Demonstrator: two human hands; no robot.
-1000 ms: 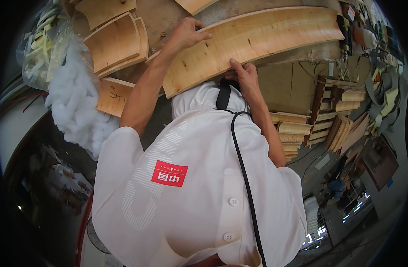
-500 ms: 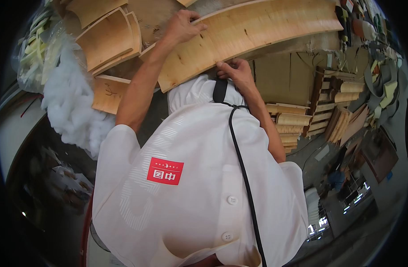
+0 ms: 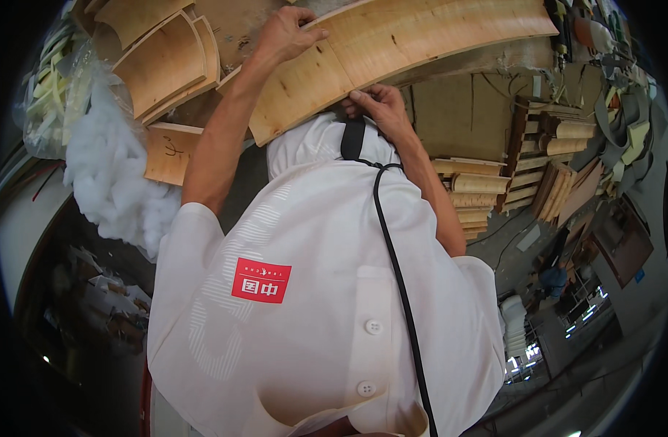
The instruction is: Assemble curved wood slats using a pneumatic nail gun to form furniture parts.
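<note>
A long curved plywood board (image 3: 414,44) with dark knots stretches across the top of the view, its near edge close to my waist. One thin line crosses its face between my hands. My left hand (image 3: 286,35) holds the far edge, fingers bent over it and thumb lying on the face. At the near edge, my right hand (image 3: 381,109) has its thumb against the rim and its other fingers curled underneath, partly hidden. Left of my left forearm, a small plywood piece (image 3: 166,154) carries a pencil mark.
Stacked curved plywood pieces (image 3: 163,65) lie at the far left, beside white fibre stuffing (image 3: 115,167) and a clear plastic bag (image 3: 53,109) of scraps. To the right stand a wooden rack (image 3: 523,156) and stacked curved panels (image 3: 472,189). Hand tools (image 3: 592,35) crowd the far right.
The whole view has shifted slightly, with the board and both hands appearing a little higher and further left. My right hand's fingers are curled further under the near edge. Both hands stay on the board.
</note>
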